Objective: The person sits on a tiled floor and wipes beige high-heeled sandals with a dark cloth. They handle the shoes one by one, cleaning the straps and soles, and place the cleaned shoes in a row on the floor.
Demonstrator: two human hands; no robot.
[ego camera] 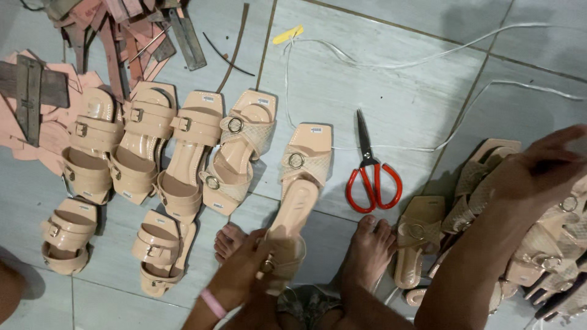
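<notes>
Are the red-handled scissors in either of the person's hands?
No, the red-handled scissors lie alone on the floor tile, apart from both hands.

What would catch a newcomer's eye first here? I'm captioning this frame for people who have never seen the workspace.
Probably the red-handled scissors, lying alone on the grey tiled floor at centre. Next, the rows of beige sandals lined up on the left. The left hand grips a sandal's heel, while the right hand rests on a sandal pile.

Dim, flat indoor light w/ pinkish cast; soft shadows falling beside sandals (183, 153); right hand (541, 168) blurring, edges going soft.
</notes>
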